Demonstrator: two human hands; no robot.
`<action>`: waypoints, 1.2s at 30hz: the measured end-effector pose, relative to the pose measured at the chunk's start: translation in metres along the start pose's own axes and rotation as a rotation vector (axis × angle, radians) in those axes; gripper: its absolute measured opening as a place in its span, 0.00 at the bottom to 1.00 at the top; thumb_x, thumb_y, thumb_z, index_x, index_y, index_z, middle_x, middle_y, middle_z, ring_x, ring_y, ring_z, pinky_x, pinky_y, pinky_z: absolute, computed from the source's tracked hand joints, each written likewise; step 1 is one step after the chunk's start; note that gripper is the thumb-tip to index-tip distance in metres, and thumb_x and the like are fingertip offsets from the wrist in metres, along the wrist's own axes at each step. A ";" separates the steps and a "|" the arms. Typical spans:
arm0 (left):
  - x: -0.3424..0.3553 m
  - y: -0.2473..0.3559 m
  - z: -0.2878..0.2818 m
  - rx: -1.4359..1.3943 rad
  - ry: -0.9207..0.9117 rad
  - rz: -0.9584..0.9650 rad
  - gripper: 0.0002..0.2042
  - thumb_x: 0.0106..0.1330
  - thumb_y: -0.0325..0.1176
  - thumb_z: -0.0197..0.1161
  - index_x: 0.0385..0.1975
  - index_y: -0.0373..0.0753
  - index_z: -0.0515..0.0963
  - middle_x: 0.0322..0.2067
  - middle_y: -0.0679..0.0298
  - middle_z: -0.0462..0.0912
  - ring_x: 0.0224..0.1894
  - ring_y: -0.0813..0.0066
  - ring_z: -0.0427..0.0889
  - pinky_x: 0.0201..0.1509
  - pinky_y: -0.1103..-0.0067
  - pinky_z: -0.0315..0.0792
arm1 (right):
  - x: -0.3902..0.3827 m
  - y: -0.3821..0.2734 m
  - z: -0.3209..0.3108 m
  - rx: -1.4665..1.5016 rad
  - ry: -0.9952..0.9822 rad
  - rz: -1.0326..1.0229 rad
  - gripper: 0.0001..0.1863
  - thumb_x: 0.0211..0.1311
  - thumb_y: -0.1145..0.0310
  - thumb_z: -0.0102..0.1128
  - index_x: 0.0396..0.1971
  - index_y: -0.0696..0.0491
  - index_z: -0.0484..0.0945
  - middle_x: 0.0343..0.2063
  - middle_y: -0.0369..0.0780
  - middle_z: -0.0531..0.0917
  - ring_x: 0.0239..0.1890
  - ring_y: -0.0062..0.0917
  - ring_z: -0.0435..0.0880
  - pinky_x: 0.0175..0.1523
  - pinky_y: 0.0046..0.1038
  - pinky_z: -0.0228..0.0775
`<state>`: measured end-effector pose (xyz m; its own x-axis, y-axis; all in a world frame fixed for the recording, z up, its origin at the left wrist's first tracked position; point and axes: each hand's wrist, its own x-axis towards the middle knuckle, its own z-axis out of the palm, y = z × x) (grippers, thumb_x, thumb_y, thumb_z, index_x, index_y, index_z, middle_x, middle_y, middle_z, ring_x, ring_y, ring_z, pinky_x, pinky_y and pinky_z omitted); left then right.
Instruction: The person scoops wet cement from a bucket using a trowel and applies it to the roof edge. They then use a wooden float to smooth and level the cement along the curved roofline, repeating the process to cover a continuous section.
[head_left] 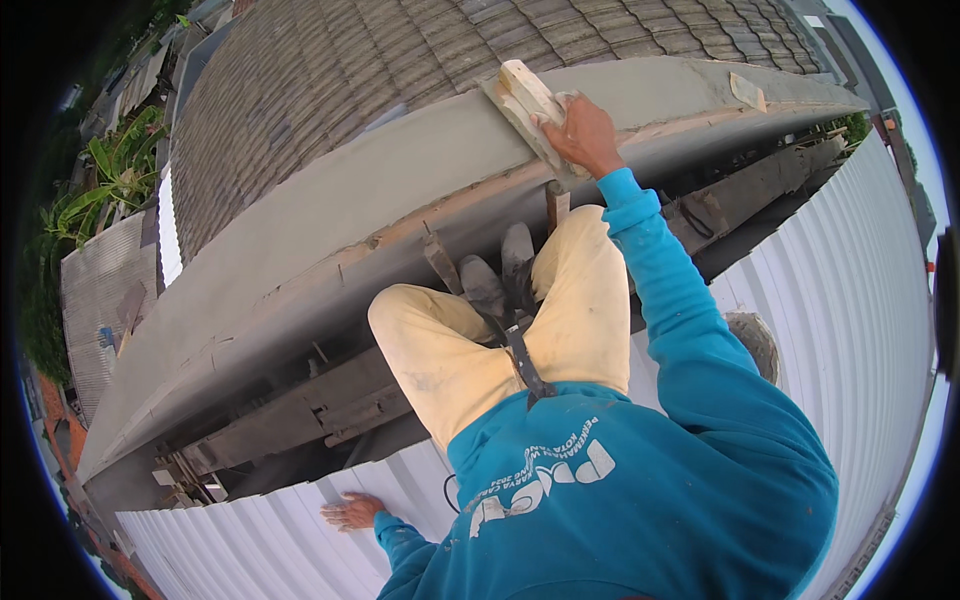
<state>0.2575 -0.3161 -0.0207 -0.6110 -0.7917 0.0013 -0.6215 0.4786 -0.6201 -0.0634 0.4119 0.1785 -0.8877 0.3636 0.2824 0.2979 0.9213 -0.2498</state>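
My right hand grips a pale wooden float held against the grey cement-plastered band along the roof edge, near the band's lower edge, where a rough, lighter strip shows. Down at the lower left, my left hand rests with its fingers spread on white corrugated sheeting. My bent legs reach up under the plastered band, with my shoes beside short wooden pieces that stick out from below it.
Weathered roof tiles lie above the band. A dark gap with boards runs beneath it. A round, dusty container sits at my right, partly hidden by my arm. Lower roofs and green plants are at the far left.
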 end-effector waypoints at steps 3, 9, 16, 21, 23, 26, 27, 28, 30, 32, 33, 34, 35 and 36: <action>-0.004 -0.003 0.004 -0.124 0.070 -0.026 0.33 0.74 0.53 0.37 0.73 0.40 0.45 0.74 0.59 0.45 0.75 0.57 0.45 0.72 0.51 0.45 | -0.027 -0.101 0.014 0.136 -0.084 -0.094 0.28 0.54 0.49 0.64 0.38 0.63 0.81 0.44 0.57 0.81 0.39 0.46 0.84 0.45 0.40 0.76; 0.000 0.007 -0.016 -0.155 0.115 -0.028 0.33 0.74 0.51 0.39 0.73 0.39 0.45 0.74 0.59 0.45 0.75 0.56 0.45 0.73 0.53 0.45 | -0.086 -0.290 0.052 0.549 -0.221 -0.311 0.22 0.52 0.57 0.66 0.32 0.63 0.77 0.36 0.50 0.75 0.37 0.44 0.80 0.40 0.45 0.71; -0.004 0.004 -0.019 -0.186 0.125 -0.024 0.33 0.74 0.51 0.39 0.73 0.38 0.44 0.73 0.57 0.46 0.74 0.56 0.47 0.72 0.52 0.45 | -0.052 -0.269 0.038 0.805 -0.276 -0.169 0.25 0.55 0.54 0.62 0.36 0.66 0.78 0.35 0.54 0.79 0.40 0.47 0.80 0.46 0.44 0.71; -0.004 0.004 -0.018 -0.139 0.090 -0.020 0.34 0.73 0.52 0.41 0.72 0.38 0.46 0.73 0.56 0.48 0.74 0.55 0.50 0.71 0.49 0.47 | 0.031 -0.042 -0.015 0.755 -0.125 0.162 0.31 0.55 0.44 0.67 0.43 0.61 0.83 0.29 0.44 0.85 0.31 0.27 0.83 0.38 0.31 0.73; -0.005 0.004 -0.019 -0.078 0.039 -0.020 0.34 0.73 0.51 0.41 0.73 0.38 0.45 0.73 0.56 0.47 0.74 0.55 0.49 0.70 0.49 0.48 | 0.051 0.050 -0.047 0.667 -0.063 0.256 0.31 0.51 0.45 0.68 0.38 0.63 0.84 0.24 0.44 0.84 0.27 0.28 0.83 0.34 0.31 0.73; -0.002 -0.002 -0.019 -0.023 0.009 0.001 0.35 0.73 0.52 0.41 0.73 0.38 0.44 0.73 0.56 0.47 0.74 0.55 0.49 0.69 0.49 0.51 | 0.075 0.188 -0.069 0.435 0.002 0.338 0.34 0.52 0.42 0.67 0.39 0.63 0.84 0.27 0.46 0.85 0.29 0.30 0.84 0.37 0.34 0.74; 0.002 -0.002 -0.017 -0.030 -0.005 0.021 0.35 0.73 0.53 0.41 0.73 0.38 0.44 0.73 0.56 0.47 0.74 0.54 0.49 0.69 0.49 0.52 | 0.083 0.246 -0.067 0.373 0.049 0.309 0.35 0.52 0.40 0.66 0.39 0.63 0.84 0.27 0.49 0.86 0.30 0.35 0.86 0.39 0.35 0.74; 0.003 -0.008 -0.015 -0.030 -0.025 0.026 0.35 0.73 0.54 0.40 0.73 0.38 0.44 0.73 0.56 0.47 0.73 0.54 0.49 0.69 0.49 0.53 | 0.090 0.280 -0.072 0.283 0.024 0.368 0.37 0.51 0.39 0.66 0.40 0.64 0.83 0.29 0.51 0.85 0.33 0.38 0.86 0.41 0.36 0.74; 0.007 -0.007 -0.027 -0.081 -0.108 0.062 0.36 0.73 0.55 0.40 0.73 0.38 0.44 0.73 0.56 0.46 0.74 0.54 0.49 0.69 0.49 0.54 | 0.099 0.349 -0.076 0.089 0.022 0.450 0.41 0.49 0.37 0.65 0.41 0.66 0.82 0.33 0.55 0.85 0.38 0.43 0.86 0.45 0.39 0.74; 0.015 -0.013 -0.032 -0.109 -0.154 0.101 0.37 0.73 0.56 0.40 0.73 0.38 0.43 0.73 0.56 0.46 0.74 0.53 0.49 0.68 0.49 0.54 | 0.104 0.392 -0.073 -0.034 0.001 0.485 0.44 0.48 0.34 0.64 0.42 0.69 0.81 0.37 0.59 0.83 0.42 0.47 0.84 0.48 0.41 0.74; 0.021 -0.017 -0.028 -0.108 -0.155 0.121 0.37 0.73 0.57 0.40 0.73 0.38 0.43 0.73 0.56 0.46 0.74 0.53 0.49 0.68 0.49 0.55 | 0.105 0.399 -0.069 -0.054 -0.041 0.499 0.46 0.47 0.33 0.63 0.42 0.70 0.80 0.38 0.60 0.83 0.44 0.49 0.84 0.50 0.42 0.73; 0.023 -0.024 -0.025 -0.107 -0.153 0.146 0.37 0.73 0.57 0.40 0.73 0.37 0.43 0.73 0.56 0.46 0.74 0.52 0.49 0.68 0.49 0.55 | 0.105 0.399 -0.059 -0.074 -0.020 0.464 0.46 0.47 0.33 0.63 0.41 0.69 0.80 0.38 0.60 0.83 0.44 0.50 0.84 0.50 0.43 0.73; 0.022 -0.027 -0.024 -0.062 -0.169 0.157 0.37 0.73 0.57 0.40 0.73 0.37 0.43 0.73 0.56 0.46 0.74 0.52 0.48 0.69 0.50 0.55 | 0.105 0.394 -0.051 -0.097 0.006 0.425 0.46 0.48 0.33 0.62 0.41 0.69 0.80 0.37 0.61 0.83 0.43 0.50 0.83 0.50 0.43 0.73; 0.023 -0.027 -0.023 -0.016 -0.185 0.170 0.38 0.72 0.58 0.40 0.73 0.37 0.44 0.73 0.56 0.45 0.74 0.51 0.48 0.69 0.50 0.54 | 0.103 0.389 -0.044 -0.119 0.033 0.388 0.45 0.48 0.32 0.62 0.40 0.69 0.81 0.37 0.61 0.83 0.43 0.51 0.83 0.50 0.44 0.72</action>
<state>0.2489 -0.3379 0.0139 -0.6079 -0.7547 -0.2466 -0.5260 0.6154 -0.5870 -0.0240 0.8140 0.1512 -0.6903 0.6898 0.2186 0.6487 0.7238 -0.2352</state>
